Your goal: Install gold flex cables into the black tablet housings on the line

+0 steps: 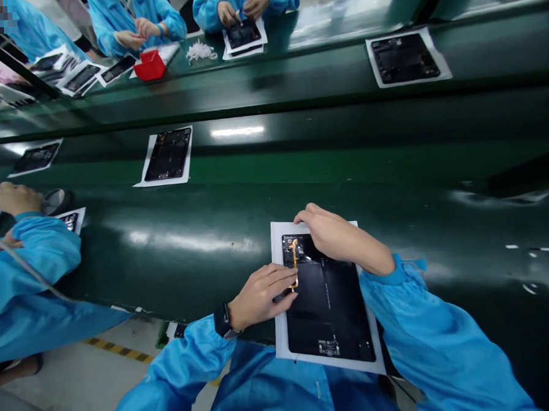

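In front of me a black tablet housing (342, 306) lies on a white sheet (282, 346) that reaches the table's near edge. A thin orange flex cable (295, 253) runs along the housing's upper left side. My left hand (263, 295), with a dark watch on the wrist, comes in from the left. Its fingers and thumb close around the cable's lower end. Across the housing's top edge bends my right hand (328, 230). Its fingers are curled down, and the fingertips are mostly hidden, so what they grip cannot be seen.
Beyond the green table (187, 222) runs a lower green strip with another tablet housing (168, 154) on a sheet. One more housing (405, 57) lies farther right. Across, co-workers in blue handle parts near a red box (150, 66). A co-worker's arm (41, 242) is at left.
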Available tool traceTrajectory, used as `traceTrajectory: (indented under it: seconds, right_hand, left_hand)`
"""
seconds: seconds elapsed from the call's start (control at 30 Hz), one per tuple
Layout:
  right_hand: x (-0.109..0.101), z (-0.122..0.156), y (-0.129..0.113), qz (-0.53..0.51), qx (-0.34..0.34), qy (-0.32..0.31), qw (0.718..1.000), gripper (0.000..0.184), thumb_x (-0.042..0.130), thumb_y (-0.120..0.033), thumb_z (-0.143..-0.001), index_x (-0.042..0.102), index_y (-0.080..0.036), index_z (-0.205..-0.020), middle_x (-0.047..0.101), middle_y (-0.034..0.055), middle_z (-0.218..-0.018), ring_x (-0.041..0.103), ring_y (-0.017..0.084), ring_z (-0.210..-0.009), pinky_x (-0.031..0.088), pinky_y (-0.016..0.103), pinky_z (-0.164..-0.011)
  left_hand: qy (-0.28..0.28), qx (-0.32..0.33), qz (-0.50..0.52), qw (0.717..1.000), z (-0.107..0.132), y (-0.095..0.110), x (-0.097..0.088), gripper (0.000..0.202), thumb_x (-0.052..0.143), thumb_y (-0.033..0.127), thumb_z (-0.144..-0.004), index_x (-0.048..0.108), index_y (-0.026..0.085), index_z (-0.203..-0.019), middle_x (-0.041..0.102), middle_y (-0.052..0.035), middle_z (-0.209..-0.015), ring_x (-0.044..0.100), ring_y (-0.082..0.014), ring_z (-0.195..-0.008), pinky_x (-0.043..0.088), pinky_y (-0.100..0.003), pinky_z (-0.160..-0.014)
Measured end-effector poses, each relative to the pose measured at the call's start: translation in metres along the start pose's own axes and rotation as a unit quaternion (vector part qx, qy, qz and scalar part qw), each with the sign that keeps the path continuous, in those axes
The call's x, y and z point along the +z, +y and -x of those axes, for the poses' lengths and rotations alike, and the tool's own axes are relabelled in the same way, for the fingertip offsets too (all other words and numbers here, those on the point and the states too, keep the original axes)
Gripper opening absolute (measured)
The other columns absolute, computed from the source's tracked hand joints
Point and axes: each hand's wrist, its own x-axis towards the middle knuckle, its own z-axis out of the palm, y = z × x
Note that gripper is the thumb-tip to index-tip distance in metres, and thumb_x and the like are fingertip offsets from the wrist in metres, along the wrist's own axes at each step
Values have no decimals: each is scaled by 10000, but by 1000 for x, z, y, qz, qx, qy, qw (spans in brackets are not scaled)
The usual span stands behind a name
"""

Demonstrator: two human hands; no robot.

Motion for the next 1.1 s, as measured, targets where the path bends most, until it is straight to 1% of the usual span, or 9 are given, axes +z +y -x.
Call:
traceTrajectory:
  seconds: [0.13,0.23,0.4,0.5,0.6,0.73,0.87,0.97,1.1]
  right_hand:
    - [-17,18,-11,-49,-9,20,999,286,423,-83,-915,647,-171,-1070,670,68,-1041,621,197,-941,430,279,-804]
    - [-24,33,-23,-50,24,20,998,175,502,-200,-932,676,-213,-943,711,24,-880,643,193,-808,431,286,-704]
    - [-11,63,-38,-66,71,45,994,112,564,-303,-924,588,-227,-845,644,-15,-681,596,178,-635,398,280,-583]
    - [13,83,-46,-93,60,60,992,77,483,-244,-961,556,-233,-939,662,1,-791,622,181,-704,424,272,-611]
    - [37,95,-57,-50,56,63,995,132,444,-155,-956,533,-218,-1029,671,42,-922,646,204,-791,445,285,-645]
    - [56,93,-75,59,35,37,997,147,443,-74,-928,531,-192,-926,664,53,-826,650,218,-713,428,295,-596]
    - [66,83,-88,109,20,22,994,192,429,-34,-918,533,-189,-874,656,52,-784,638,205,-661,423,291,-574]
    - [72,81,-90,94,20,33,995,193,408,-60,-945,539,-188,-883,653,57,-793,645,206,-679,442,288,-583]
    - [79,89,-83,-11,38,85,996,145,410,-160,-990,549,-201,-982,691,73,-891,684,213,-758,499,290,-629]
  left_hand:
    - [-81,25,-59,995,-4,-3,-6,230,524,203,-942,635,142,-1133,614,-113,-1271,583,-214,-1011,518,-375,-880]
    - [-134,62,-98,984,-8,-3,-13,257,536,189,-922,635,136,-1153,578,-122,-1313,556,-229,-987,508,-376,-849]
    - [-170,91,-113,975,-10,-3,-25,257,582,205,-876,669,161,-1113,542,-122,-1348,551,-248,-985,496,-379,-803]
    - [-174,85,-53,980,-13,-9,-33,226,589,192,-862,697,200,-1060,560,-85,-1341,568,-241,-1003,495,-377,-843]
    - [-154,64,35,985,-22,-20,-40,305,544,145,-883,655,202,-1161,592,-66,-1315,573,-218,-1096,474,-358,-959]
    - [-118,50,44,991,-33,-37,-40,466,605,184,-863,536,146,-1322,500,-144,-1407,444,-273,-1318,377,-435,-1101]
    - [-120,54,39,991,-27,-50,-30,870,773,390,-763,348,88,-1459,307,-235,-1519,263,-345,-1436,285,-505,-1158]
    - [-128,55,45,989,-17,-53,-23,1060,810,453,-715,217,82,-1513,207,-250,-1557,147,-362,-1472,217,-541,-1179]
    - [-122,40,40,991,-12,-51,-17,1114,818,464,-705,158,101,-1526,181,-252,-1564,110,-353,-1480,178,-537,-1191]
